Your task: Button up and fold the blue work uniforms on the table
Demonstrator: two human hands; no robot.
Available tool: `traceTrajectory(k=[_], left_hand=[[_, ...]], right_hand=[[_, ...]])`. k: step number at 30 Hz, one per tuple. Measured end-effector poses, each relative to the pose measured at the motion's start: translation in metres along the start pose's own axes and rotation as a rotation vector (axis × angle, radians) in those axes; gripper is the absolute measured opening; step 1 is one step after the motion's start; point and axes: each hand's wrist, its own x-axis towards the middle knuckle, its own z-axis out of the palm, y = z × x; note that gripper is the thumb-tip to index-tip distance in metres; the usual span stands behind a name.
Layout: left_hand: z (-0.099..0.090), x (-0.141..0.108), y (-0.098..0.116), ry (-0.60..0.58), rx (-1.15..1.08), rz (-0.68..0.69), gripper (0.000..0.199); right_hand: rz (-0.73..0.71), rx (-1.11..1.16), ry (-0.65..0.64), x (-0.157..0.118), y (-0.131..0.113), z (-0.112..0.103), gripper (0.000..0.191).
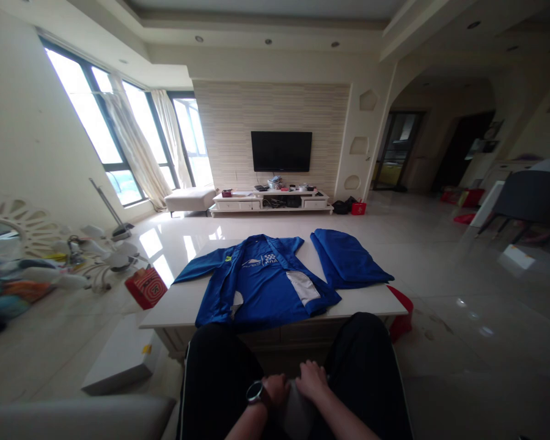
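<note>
My left hand, with a dark round watch on its wrist, is low between my thighs, fingers curled. Beside it, my right hand also has bent fingers, their tips out of sight. Between the hands shows a pale grey surface, perhaps the seat; whether they grip it is unclear. Beyond my knees, a blue jacket lies open on a white table, one sleeve out to the left. Inside it is a blue shirt with white print. A folded blue garment rests at its right. Neither hand touches the clothes.
A red box stands left of the table, and a white box is on the floor nearer me. Something red shows at the table's right end. A TV stand is against the far wall. A dark chair stands right.
</note>
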Motion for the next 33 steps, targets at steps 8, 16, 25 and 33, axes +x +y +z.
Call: traceTrajectory(k=[8, 16, 25, 33], left_hand=[[0.0034, 0.0037, -0.0016, -0.003, 0.004, 0.004, 0.055], [0.0060, 0.0048, -0.0029, 0.005, 0.009, 0.007, 0.054], [0.0079, 0.0072, -0.0045, 0.009, 0.009, 0.018, 0.055], [0.0078, 0.0076, -0.0043, 0.012, 0.002, 0.017, 0.055]], right_hand=[[-0.001, -0.001, 0.005, 0.0016, 0.0004, 0.0030, 0.036], [0.012, 0.003, 0.003, 0.0036, 0.0019, 0.0045, 0.038], [-0.028, 0.009, -0.001, 0.0035, 0.0025, 0.0045, 0.037], [0.012, 0.005, 0.004, 0.0060, 0.0025, 0.0066, 0.037]])
